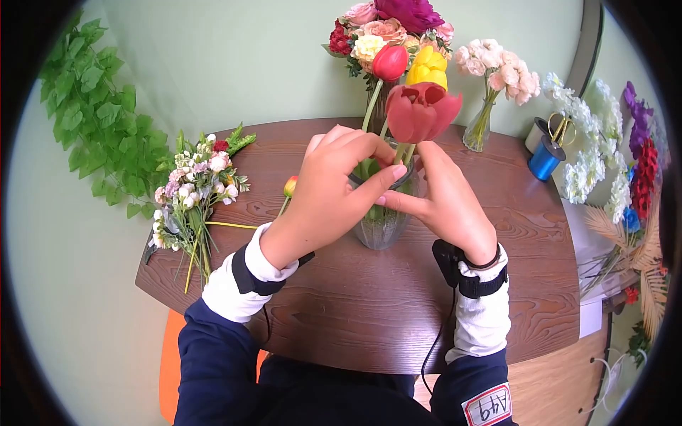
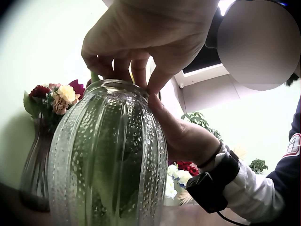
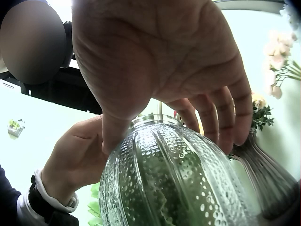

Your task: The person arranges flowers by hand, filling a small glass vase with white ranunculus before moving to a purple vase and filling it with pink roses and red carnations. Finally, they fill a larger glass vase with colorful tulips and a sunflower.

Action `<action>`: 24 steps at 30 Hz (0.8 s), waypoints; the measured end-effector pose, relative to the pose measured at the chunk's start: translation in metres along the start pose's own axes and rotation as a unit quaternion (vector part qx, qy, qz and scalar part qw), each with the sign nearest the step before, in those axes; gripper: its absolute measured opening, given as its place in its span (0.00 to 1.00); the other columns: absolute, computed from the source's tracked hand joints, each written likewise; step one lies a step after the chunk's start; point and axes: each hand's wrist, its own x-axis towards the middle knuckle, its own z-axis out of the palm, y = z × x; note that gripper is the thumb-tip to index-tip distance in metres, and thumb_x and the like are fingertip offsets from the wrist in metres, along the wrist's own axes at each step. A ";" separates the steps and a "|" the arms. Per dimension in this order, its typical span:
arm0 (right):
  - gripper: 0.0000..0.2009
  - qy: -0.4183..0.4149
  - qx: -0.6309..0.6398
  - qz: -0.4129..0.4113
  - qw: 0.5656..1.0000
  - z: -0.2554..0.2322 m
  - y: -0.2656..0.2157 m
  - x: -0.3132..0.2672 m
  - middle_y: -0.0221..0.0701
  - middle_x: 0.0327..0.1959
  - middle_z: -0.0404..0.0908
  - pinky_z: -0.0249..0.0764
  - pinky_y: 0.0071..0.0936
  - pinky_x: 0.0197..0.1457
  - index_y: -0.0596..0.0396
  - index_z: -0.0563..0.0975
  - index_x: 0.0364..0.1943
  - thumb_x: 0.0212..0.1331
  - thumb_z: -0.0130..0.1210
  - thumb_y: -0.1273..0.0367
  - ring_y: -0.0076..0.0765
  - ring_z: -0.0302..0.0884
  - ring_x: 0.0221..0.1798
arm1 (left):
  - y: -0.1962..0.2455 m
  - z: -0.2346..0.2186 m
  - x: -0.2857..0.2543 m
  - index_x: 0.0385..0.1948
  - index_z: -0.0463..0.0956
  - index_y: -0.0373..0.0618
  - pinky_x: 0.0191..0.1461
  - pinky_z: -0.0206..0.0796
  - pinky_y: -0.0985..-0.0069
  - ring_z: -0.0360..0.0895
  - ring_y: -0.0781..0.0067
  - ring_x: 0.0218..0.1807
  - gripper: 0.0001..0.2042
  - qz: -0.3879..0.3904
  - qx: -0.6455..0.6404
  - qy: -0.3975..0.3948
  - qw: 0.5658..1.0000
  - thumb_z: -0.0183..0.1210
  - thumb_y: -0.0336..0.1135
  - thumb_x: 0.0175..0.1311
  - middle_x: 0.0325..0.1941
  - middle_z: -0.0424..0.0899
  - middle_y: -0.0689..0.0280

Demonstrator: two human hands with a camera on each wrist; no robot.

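A ribbed, dotted glass vase [image 2: 106, 155] stands upright near the middle of the table. From its mouth rise a dark red tulip [image 1: 420, 113], a red tulip [image 1: 390, 64] and a yellow tulip [image 1: 428, 69]. My left hand [image 1: 323, 181] arches over the rim, its thumb and forefinger curled at the tulip stems [image 1: 403, 152]. On the other side, my right hand [image 1: 451, 199] grips round the vase's neck, thumb in front and fingers behind. The two thumbs meet close together before the rim. Parts of the stems are hidden by the hands.
Mixed small flowers [image 1: 195, 177] lie on the table at left, beside another tulip [image 1: 290, 187]. Behind stand a large bouquet [image 1: 383, 32] and pale pink flowers [image 1: 497, 67] in vases. A blue ribbon spool [image 1: 546, 160] and scissors [image 1: 561, 130] are at back right.
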 end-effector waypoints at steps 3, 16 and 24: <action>0.33 -0.004 0.001 0.004 1.000 0.001 0.004 -0.001 0.45 0.44 0.73 0.68 0.39 0.52 0.61 0.66 0.51 0.42 0.67 0.58 0.51 0.70 0.49 | -0.001 0.002 -0.004 0.26 0.75 0.45 0.44 0.55 0.72 0.72 0.68 0.35 0.07 -0.024 -0.011 -0.017 1.000 0.61 0.37 0.53 0.27 0.79 0.69; 0.33 0.027 0.016 -0.041 0.999 0.006 0.008 0.000 0.45 0.45 0.73 0.67 0.39 0.52 0.61 0.66 0.51 0.43 0.66 0.58 0.52 0.70 0.49 | -0.002 0.005 -0.007 0.30 0.76 0.44 0.43 0.58 0.72 0.73 0.69 0.35 0.07 -0.037 -0.085 0.024 0.995 0.61 0.34 0.53 0.29 0.79 0.68; 0.33 0.013 0.019 -0.018 1.000 0.003 0.004 0.000 0.45 0.45 0.73 0.67 0.39 0.52 0.61 0.67 0.51 0.42 0.67 0.58 0.52 0.70 0.49 | -0.005 0.008 -0.008 0.28 0.76 0.44 0.41 0.57 0.72 0.73 0.68 0.33 0.06 -0.007 -0.052 0.042 0.998 0.62 0.32 0.51 0.27 0.78 0.68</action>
